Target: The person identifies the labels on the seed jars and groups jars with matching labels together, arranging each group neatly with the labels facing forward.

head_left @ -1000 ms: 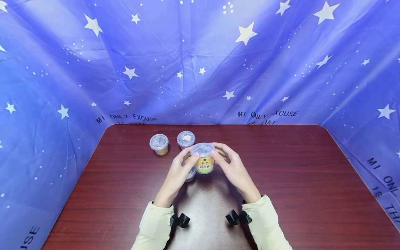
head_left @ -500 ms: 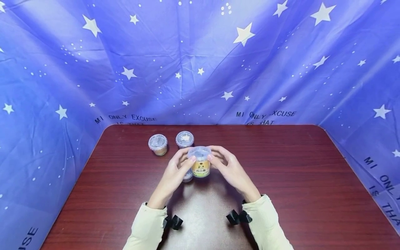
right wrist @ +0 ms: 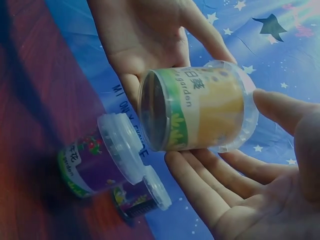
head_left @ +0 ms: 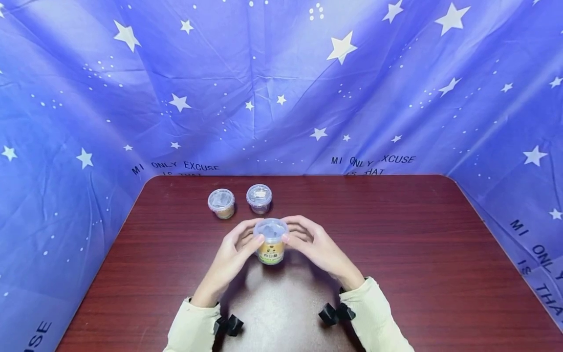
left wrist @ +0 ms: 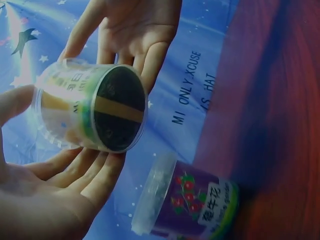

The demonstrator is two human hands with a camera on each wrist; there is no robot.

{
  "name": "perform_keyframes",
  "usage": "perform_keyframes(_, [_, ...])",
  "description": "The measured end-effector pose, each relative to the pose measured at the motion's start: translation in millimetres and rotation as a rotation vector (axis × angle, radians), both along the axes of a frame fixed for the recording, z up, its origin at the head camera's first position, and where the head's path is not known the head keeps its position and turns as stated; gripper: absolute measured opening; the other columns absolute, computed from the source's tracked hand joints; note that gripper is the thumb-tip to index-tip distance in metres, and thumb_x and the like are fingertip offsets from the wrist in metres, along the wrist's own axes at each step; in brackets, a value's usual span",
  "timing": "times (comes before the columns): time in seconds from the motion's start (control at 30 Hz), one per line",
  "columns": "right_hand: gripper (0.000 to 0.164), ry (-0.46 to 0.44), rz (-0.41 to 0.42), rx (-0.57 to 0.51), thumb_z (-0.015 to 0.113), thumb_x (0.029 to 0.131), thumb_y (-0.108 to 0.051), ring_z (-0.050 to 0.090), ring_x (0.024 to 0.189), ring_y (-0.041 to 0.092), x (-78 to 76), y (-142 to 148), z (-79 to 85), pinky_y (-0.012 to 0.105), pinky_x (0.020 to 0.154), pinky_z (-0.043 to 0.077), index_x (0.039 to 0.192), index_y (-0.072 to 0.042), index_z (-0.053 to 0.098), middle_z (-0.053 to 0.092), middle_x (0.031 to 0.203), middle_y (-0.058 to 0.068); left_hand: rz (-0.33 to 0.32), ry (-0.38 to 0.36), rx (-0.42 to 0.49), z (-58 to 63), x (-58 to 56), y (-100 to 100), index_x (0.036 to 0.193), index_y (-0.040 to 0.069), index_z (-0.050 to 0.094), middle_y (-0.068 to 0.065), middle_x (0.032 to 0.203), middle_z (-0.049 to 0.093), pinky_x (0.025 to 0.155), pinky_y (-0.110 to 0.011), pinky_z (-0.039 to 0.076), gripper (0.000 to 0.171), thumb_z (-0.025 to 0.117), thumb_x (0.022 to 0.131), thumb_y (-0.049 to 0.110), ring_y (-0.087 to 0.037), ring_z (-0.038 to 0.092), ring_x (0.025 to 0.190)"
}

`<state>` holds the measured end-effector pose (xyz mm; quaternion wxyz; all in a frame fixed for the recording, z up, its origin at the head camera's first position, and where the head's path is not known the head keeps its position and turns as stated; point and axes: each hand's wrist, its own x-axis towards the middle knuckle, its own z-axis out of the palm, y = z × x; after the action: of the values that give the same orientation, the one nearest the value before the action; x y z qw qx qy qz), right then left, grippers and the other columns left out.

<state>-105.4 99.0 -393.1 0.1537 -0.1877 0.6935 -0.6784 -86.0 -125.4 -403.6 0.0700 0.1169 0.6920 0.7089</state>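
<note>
Between both hands I hold a clear-lidded plastic tub [head_left: 270,252] with a yellow and green label, printed "My little garden". My left hand [head_left: 231,255] grips its left side and my right hand [head_left: 320,248] its right side, thumbs near the lid rim. The tub hangs in the air; its dark-looking base [left wrist: 119,127] shows in the left wrist view. Below it stands a purple-labelled tub [left wrist: 192,202] with red flowers printed on it. The right wrist view shows this purple tub [right wrist: 95,160] with a further lidded tub [right wrist: 140,197] behind it.
Two lidded tubs, one brownish [head_left: 221,203] and one darker [head_left: 259,198], stand at the back of the dark red table [head_left: 396,234]. A blue star-printed cloth [head_left: 281,73] hangs round the back and sides.
Both hands have brought the held tub nearer the front edge and slightly left, lowering it in the head view. The tub formerly peeking out behind my left hand is now hidden there.
</note>
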Motion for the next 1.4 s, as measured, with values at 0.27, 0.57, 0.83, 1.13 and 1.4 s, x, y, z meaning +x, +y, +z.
perform_keyframes(0.27, [0.04, -0.006, 0.093, 0.06, 0.069, 0.094, -0.018, 0.064, 0.112, 0.023, 4.9, -4, -9.8, 0.031, 0.093, 0.054, 0.131, -0.008, 0.057, 0.066, 0.122, 0.01, -0.097, 0.046, 0.024, -16.6, 8.2, -21, 0.137, -0.005, 0.049, -0.024, 0.133, 0.057, 0.096, -0.023, 0.052, 0.045, 0.062, 0.096, 0.004, -0.01, 0.062, 0.115])
perform_keyframes(0.57, [0.041, 0.019, 0.203, 0.065, 0.073, 0.09, -0.012, 0.066, 0.108, 0.025, 11.1, -8, -19.1, 0.04, 0.094, 0.055, 0.127, -0.004, 0.058, 0.067, 0.115, 0.013, -0.208, 0.111, 0.023, -35.5, 15.7, -37, 0.133, -0.009, 0.049, -0.03, 0.125, 0.059, 0.096, -0.027, 0.053, 0.044, 0.063, 0.092, -0.003, -0.012, 0.064, 0.112])
perform_keyframes(0.83, [0.045, 0.059, 0.258, 0.134, 0.079, 0.085, -0.014, 0.066, 0.107, 0.026, 15.4, -12, -26.8, 0.037, 0.092, 0.056, 0.124, -0.008, 0.059, 0.068, 0.114, 0.012, -0.32, 0.13, -0.011, -46.5, 18.0, -48, 0.133, -0.004, 0.051, -0.027, 0.126, 0.06, 0.099, -0.029, 0.052, 0.045, 0.066, 0.091, -0.004, -0.016, 0.064, 0.115])
perform_keyframes(1.13, [0.044, 0.098, 0.277, 0.243, 0.081, 0.083, -0.019, 0.067, 0.102, 0.015, 18.4, -18, -42.2, 0.036, 0.091, 0.056, 0.121, -0.012, 0.06, 0.07, 0.11, 0.004, -0.403, 0.109, -0.038, -63.8, 17.0, -58, 0.134, -0.001, 0.05, -0.022, 0.129, 0.059, 0.101, -0.029, 0.05, 0.051, 0.071, 0.087, -0.004, -0.018, 0.063, 0.118])
perform_keyframes(1.4, [0.047, 0.131, 0.259, 0.274, 0.084, 0.08, -0.019, 0.066, 0.099, 0.012, 21.0, -21, -43.7, 0.033, 0.088, 0.057, 0.121, -0.014, 0.06, 0.069, 0.107, 0.001, -0.423, 0.138, -0.04, -68.3, 15.6, -62, 0.134, -0.001, 0.051, -0.021, 0.129, 0.059, 0.102, -0.028, 0.049, 0.053, 0.074, 0.086, 0.0, -0.018, 0.062, 0.119])
